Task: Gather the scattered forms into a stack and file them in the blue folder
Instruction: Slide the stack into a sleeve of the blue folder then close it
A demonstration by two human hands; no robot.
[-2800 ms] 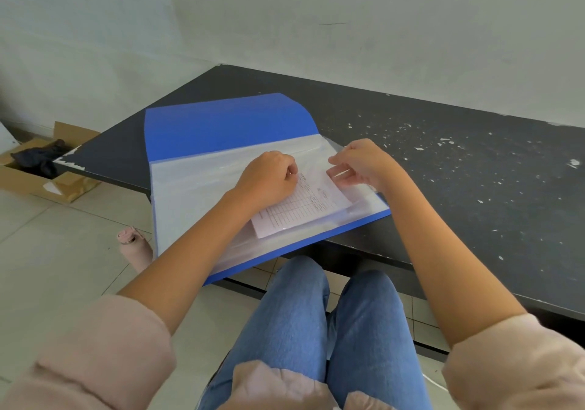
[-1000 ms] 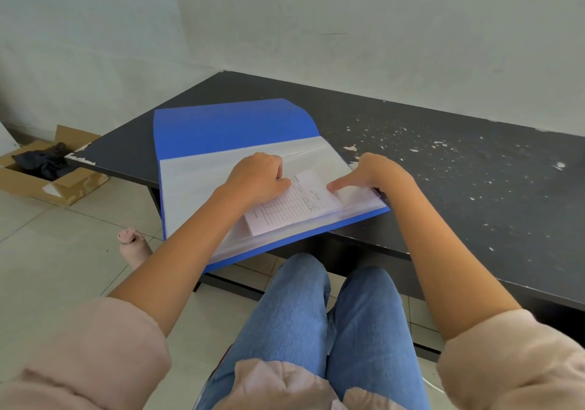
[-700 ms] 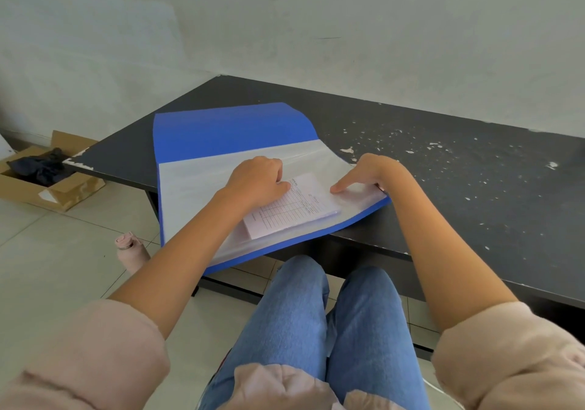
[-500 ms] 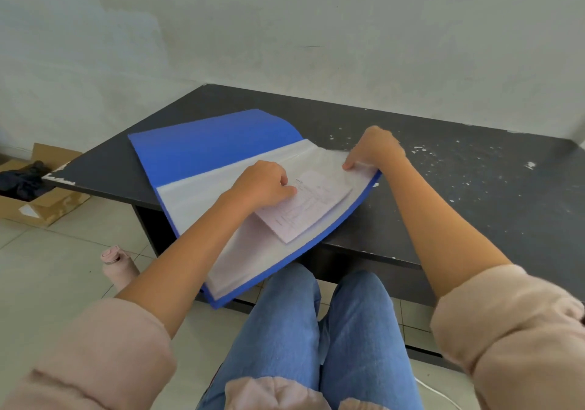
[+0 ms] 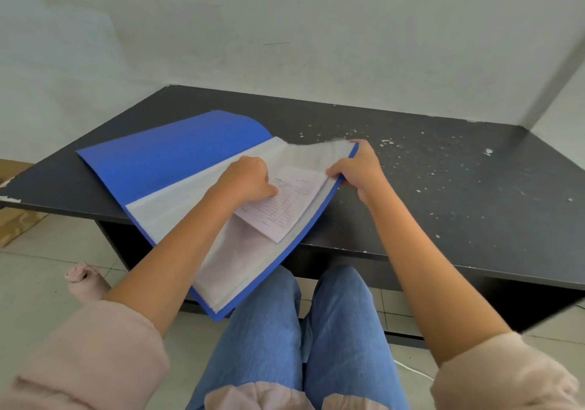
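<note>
**A:** So, which step is this, gathering or filing?

**B:** Filing, I'd say. The forms (image 5: 281, 207) make one small stack, lying on the clear sleeves (image 5: 240, 261) of the open blue folder (image 5: 177, 159), toward its 3 o'clock side.

**A:** And the folder?

**B:** It's on the tabletop (image 5: 459, 207), around 8 o'clock, with its near corner hanging off the edge at 6 o'clock, over the person's knees.

**A:** What about the hands?

**B:** The left hand (image 5: 248, 177) has its fingers curled at the stack's 9 o'clock edge. It looks to be pinching the sheets, though the fingertips are hidden. The right hand (image 5: 357, 169) grips the folder's 3 o'clock edge, thumb on top and fingers beneath, raising a sleeve's lip there.

**A:** Are the sheets inside a sleeve yet?

**B:** I cannot tell. The print reads sharply, so probably not fully.

**A:** Next move?

**B:** My judgement is that the right hand should hold the sleeve's mouth apart while the left slides the stack in squarely, so no corner catches. The pressure should be light, because that overhanging folder could tip.
</note>
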